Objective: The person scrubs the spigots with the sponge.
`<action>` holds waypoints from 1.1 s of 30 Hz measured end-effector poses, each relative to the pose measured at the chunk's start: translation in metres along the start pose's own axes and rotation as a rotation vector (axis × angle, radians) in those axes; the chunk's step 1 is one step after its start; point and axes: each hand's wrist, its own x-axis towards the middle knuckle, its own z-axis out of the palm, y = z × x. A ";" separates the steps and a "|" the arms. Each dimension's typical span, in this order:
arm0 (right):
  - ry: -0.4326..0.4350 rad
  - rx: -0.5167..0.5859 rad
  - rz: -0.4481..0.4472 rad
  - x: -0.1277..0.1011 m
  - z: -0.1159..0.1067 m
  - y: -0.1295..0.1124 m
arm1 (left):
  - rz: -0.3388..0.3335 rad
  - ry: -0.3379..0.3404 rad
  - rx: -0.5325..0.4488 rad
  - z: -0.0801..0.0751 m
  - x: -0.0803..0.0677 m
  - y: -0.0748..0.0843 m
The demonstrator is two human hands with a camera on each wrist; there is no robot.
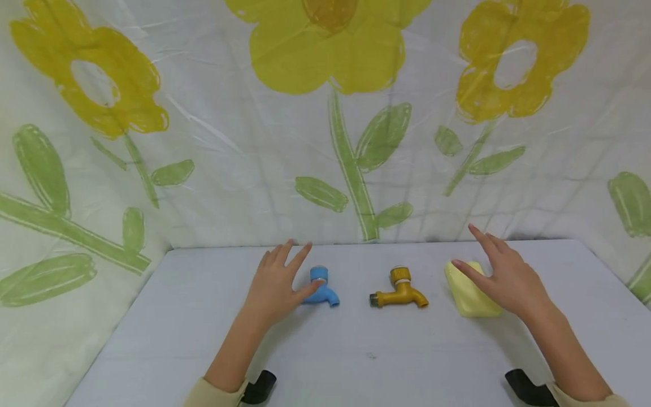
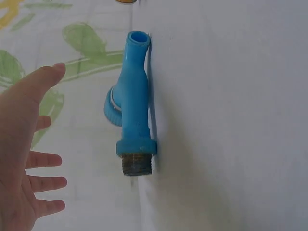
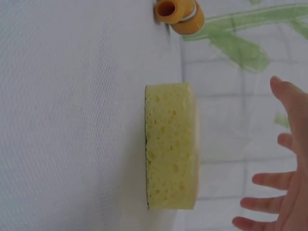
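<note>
A blue plastic tap [image 1: 324, 292] lies on the white table, partly hidden behind my left hand [image 1: 274, 285]. In the left wrist view the blue tap [image 2: 134, 96] shows its whole length, with a dark threaded end, apart from the spread fingers. An orange-yellow tap [image 1: 400, 291] with a dark threaded end lies between the hands. Over the yellow sponge [image 1: 470, 297] hovers my right hand [image 1: 511, 277], fingers spread and holding nothing. The right wrist view shows a gap between that hand and the porous side of the sponge [image 3: 171, 147].
Behind the white table [image 1: 376, 362] hangs a pale sheet [image 1: 229, 169] printed with yellow flowers and green leaves. It also covers the left and right sides. Black curved pieces [image 1: 260, 387] sit at both wrists by the beige sleeves [image 1: 213, 394].
</note>
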 end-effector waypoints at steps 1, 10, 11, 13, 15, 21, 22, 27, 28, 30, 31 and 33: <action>0.005 0.003 0.000 0.000 0.001 0.000 | 0.006 -0.001 0.001 0.002 0.002 0.003; -0.011 0.022 0.016 0.000 0.003 0.001 | 0.086 0.060 -0.022 0.014 0.015 0.031; -0.017 0.024 0.022 0.000 0.003 0.002 | 0.094 0.066 -0.038 0.016 0.017 0.034; -0.031 0.027 0.029 0.001 0.004 0.003 | 0.111 0.069 -0.077 0.020 0.019 0.039; -0.044 0.030 0.036 0.001 0.004 0.003 | 0.123 0.068 -0.121 0.024 0.022 0.045; -0.062 0.044 0.046 0.001 0.006 0.005 | 0.126 -0.001 -0.226 0.034 0.030 0.061; -0.063 0.048 0.047 0.001 0.007 0.006 | 0.119 -0.024 -0.236 0.036 0.031 0.064; -0.067 0.074 0.039 0.001 0.010 0.008 | 0.082 -0.135 -0.253 0.045 0.035 0.077; -0.070 0.079 0.038 0.001 0.011 0.009 | 0.082 -0.145 -0.257 0.047 0.036 0.079; -0.073 0.090 0.033 0.001 0.013 0.011 | 0.085 -0.159 -0.275 0.050 0.036 0.083; -0.075 0.097 0.030 0.001 0.014 0.012 | 0.084 -0.165 -0.289 0.051 0.036 0.084; -0.079 0.114 0.025 0.002 0.016 0.014 | 0.077 -0.175 -0.341 0.054 0.036 0.086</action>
